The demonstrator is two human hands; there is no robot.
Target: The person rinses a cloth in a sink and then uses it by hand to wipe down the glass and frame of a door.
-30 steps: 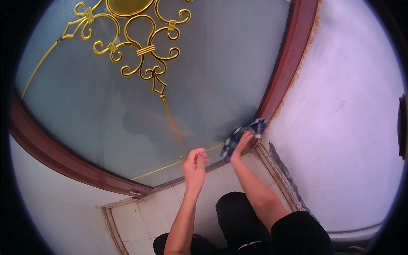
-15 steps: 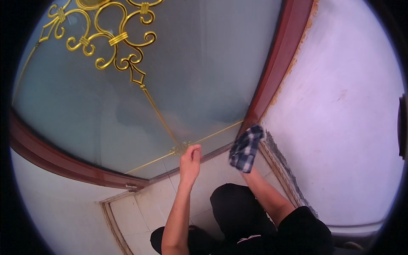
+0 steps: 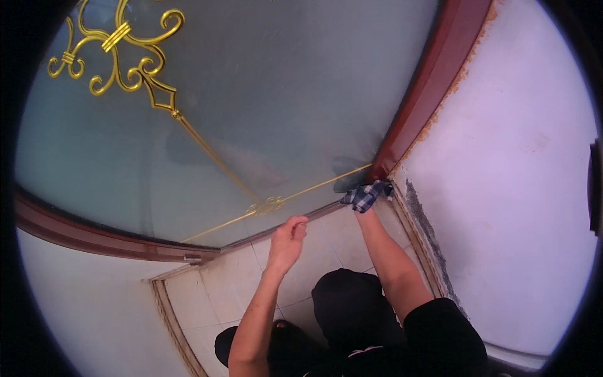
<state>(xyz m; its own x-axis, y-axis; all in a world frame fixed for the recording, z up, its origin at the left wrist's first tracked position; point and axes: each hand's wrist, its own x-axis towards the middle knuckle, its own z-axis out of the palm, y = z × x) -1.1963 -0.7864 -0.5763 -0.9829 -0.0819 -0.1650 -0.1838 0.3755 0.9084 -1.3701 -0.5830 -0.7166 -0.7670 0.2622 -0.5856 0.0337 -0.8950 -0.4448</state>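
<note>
A dark blue and white checked cloth (image 3: 367,196) is bunched over my right hand, which grips it and is mostly hidden beneath it. The cloth is at the lower right corner of a greyish glass panel (image 3: 295,107), close to its reddish-brown frame (image 3: 422,85). My left hand (image 3: 289,244) hovers in front of the panel's bottom edge, fingers curled in and nothing visible in them. Nearest to it on the glass is a small gold ornament (image 3: 265,206) where thin gold strips meet.
Larger gold scrollwork (image 3: 119,47) decorates the glass at upper left. To the right stands a white wall (image 3: 509,163), its plaster broken along the lower edge. Pale floor tiles (image 3: 239,289) lie below, near my dark-clothed knees. A small metal fitting (image 3: 192,259) sits on the lower left frame.
My right hand has moved the cloth down and inward against the frame corner, and the cloth looks more bunched. My left hand has shifted slightly right and down. The view has tilted a little.
</note>
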